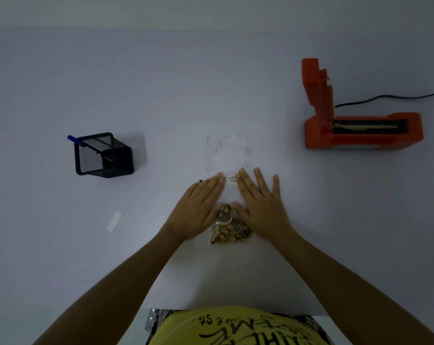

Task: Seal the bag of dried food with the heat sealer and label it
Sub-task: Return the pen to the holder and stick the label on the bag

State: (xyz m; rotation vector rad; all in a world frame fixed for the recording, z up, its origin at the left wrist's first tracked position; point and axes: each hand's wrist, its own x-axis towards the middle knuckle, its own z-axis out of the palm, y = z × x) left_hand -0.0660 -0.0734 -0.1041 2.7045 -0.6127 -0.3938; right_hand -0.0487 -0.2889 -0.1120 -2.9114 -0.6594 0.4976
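A clear plastic bag (229,195) lies flat on the white table (161,95), its brown dried food (229,226) gathered at the near end. A small white label (229,180) with dark writing sits on the bag between my fingertips. My left hand (198,210) rests flat on the bag's left side, fingers together and stretched out. My right hand (260,207) presses flat on the right side, its thumb touching the food. The red heat sealer (360,130) stands at the right with its lid raised.
A black mesh pen holder (104,154) with a blue pen (74,139) stands at the left. A white paper strip (114,221) lies near it, towards me. Another empty clear bag (227,151) lies beyond my hands. The sealer's black cord (385,97) runs off right.
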